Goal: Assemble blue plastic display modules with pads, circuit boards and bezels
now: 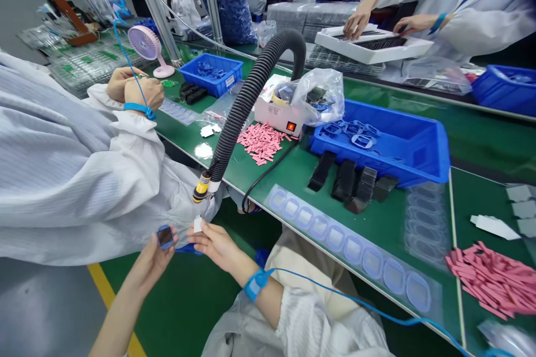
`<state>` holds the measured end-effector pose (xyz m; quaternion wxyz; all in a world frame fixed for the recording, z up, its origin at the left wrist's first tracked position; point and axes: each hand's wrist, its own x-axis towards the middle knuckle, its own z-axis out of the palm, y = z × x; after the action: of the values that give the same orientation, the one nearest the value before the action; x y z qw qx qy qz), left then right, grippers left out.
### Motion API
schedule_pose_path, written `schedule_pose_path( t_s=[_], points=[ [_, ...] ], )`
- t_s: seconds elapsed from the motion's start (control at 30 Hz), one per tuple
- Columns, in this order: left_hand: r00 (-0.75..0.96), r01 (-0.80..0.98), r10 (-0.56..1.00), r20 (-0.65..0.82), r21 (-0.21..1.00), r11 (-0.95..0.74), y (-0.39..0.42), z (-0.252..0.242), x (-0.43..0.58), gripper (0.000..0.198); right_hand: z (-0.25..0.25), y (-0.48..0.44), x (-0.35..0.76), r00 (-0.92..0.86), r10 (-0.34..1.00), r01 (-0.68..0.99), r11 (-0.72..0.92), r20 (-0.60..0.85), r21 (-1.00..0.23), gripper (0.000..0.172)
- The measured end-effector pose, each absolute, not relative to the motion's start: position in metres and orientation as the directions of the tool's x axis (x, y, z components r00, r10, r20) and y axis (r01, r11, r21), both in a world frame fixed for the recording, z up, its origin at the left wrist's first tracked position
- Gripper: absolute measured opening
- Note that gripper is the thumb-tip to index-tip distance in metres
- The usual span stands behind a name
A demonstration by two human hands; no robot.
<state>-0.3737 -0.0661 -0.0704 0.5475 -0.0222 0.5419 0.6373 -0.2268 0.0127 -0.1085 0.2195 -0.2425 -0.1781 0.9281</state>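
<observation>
Holding both hands up just past the bench edge, below it in the head view. Left hand point(154, 263) is curled, fingertips and thumb pinching a small dark square with a blue rim point(165, 237), face tilted up. Right hand point(213, 245) has its fingers extended, pinching a small white tab point(197, 225) at the tips, long side roughly upright. Tab sits just right of the square, near it, not touching; right hand is the closer one to the bench. Blue strap point(255, 284) on right wrist. On the green bench point(288, 189): pink strips point(262, 142), blue bin point(419, 162), clear tray of rounded frames point(352, 248). Black hose point(247, 106) ends just above the hands. Co-worker's hands point(138, 89) work separately at left.
</observation>
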Motion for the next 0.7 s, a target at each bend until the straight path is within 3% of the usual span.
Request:
schedule_pose_path(
  t_s=[0.2,0.47,0.57,0.7],
  points=[
    [-0.308,-0.751,0.67,-0.676,0.605,0.265,-0.019,-0.078,-0.339,0.03,-0.094,-0.01,-0.149,-0.726,0.537,-0.359,-0.829,-0.43,-0.429,0.021],
    [-0.193,-0.756,0.689,-0.698,0.553,0.349,-0.031,-0.057,-0.286,0.029,-0.035,-0.027,-0.043,-0.594,0.695,-0.567,-0.719,-0.406,-0.402,0.043],
    [-0.066,-0.736,0.73,-0.681,0.527,0.425,-0.038,-0.038,-0.24,0.015,-0.018,-0.03,-0.016,-0.526,0.777,-0.667,-0.63,-0.346,-0.399,0.042],
    [0.251,-0.708,0.849,-0.465,0.51,0.488,-0.04,-0.01,-0.168,0.033,0.0,-0.033,0.013,-0.447,0.864,-0.753,-0.503,-0.23,-0.425,0.032]
  ],
)
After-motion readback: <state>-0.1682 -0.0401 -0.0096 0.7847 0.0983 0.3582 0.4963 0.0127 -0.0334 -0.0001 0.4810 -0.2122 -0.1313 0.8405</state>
